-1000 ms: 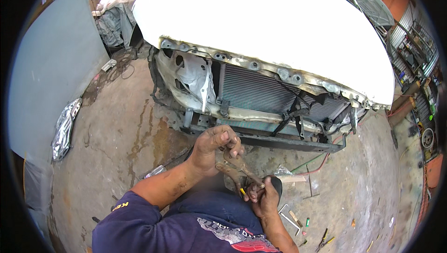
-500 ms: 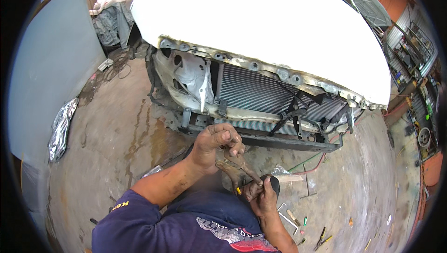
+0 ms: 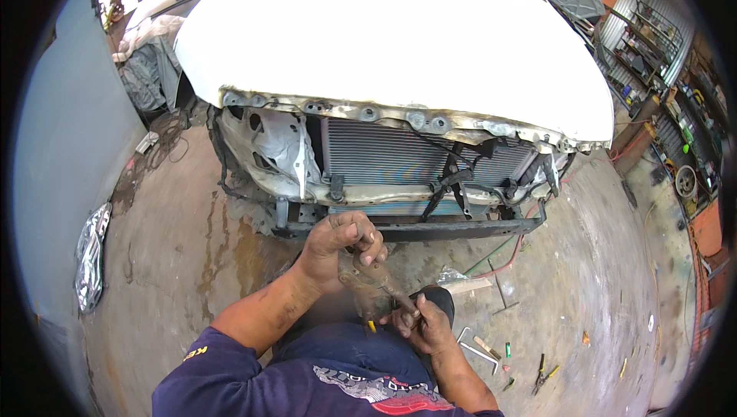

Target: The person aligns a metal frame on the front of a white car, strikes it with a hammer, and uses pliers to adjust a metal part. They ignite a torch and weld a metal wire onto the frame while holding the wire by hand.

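My left hand (image 3: 338, 242) has its fingers curled round the upper end of a rusty, dirty metal part (image 3: 371, 283) with several pieces, partly blurred. Lower and to the right, my right hand (image 3: 424, 321) grips a rod-like end of that same part. A small yellow piece (image 3: 371, 326) shows low on the part, above my lap. Beyond my hands stands a white car front (image 3: 384, 26) with its bumper cover off, showing the radiator (image 3: 380, 152), a metal crossmember and a dark lower bar (image 3: 407, 230).
A foil-wrapped object (image 3: 92, 256) lies by the left wall. On the concrete floor (image 3: 176, 263) are cables (image 3: 165, 148), hoses, a bent white bar (image 3: 480, 352) and yellow-handled pliers (image 3: 545, 375). Cluttered shelving (image 3: 668, 110) lines the right, and draped covers (image 3: 146, 72) are behind the car at left.
My view has swung slightly, with the car shifting left and tilting in it. My hands appear a little lower and further left, still gripping the metal part, which has blurred.
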The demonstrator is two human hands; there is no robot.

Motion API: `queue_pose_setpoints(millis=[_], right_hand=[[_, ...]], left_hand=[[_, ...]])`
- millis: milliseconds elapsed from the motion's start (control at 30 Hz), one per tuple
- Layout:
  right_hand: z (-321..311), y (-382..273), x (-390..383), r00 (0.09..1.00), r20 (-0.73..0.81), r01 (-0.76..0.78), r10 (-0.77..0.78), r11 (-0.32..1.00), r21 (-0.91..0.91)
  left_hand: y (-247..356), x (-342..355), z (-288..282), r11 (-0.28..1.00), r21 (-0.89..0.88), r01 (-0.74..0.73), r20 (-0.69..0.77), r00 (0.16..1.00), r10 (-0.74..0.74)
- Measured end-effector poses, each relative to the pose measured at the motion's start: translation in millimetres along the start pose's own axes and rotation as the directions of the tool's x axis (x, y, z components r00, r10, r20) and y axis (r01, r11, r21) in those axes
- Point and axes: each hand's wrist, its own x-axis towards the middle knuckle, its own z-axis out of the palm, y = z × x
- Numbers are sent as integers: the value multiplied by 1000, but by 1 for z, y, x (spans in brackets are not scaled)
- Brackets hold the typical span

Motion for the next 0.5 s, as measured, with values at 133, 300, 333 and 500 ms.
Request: queue_pose_setpoints(millis=[133, 300, 333, 500], right_hand=[[56, -46, 10, 970, 237, -48, 64, 996, -71], [102, -67, 27, 925, 324, -195, 199, 980, -44], [105, -63, 26, 924, 335, -193, 183, 981, -5], [101, -91, 11, 1000, 2, 1, 0, 977, -212]], left_hand=[[-7, 15, -2, 987, 32, 159, 203, 966, -162], [-33, 45, 22, 922, -38, 385, 254, 896, -364], [-34, 48, 29, 910, -49, 411, 203, 897, -394], [-25, 86, 29, 912, 368, 180, -178, 977, -120]])
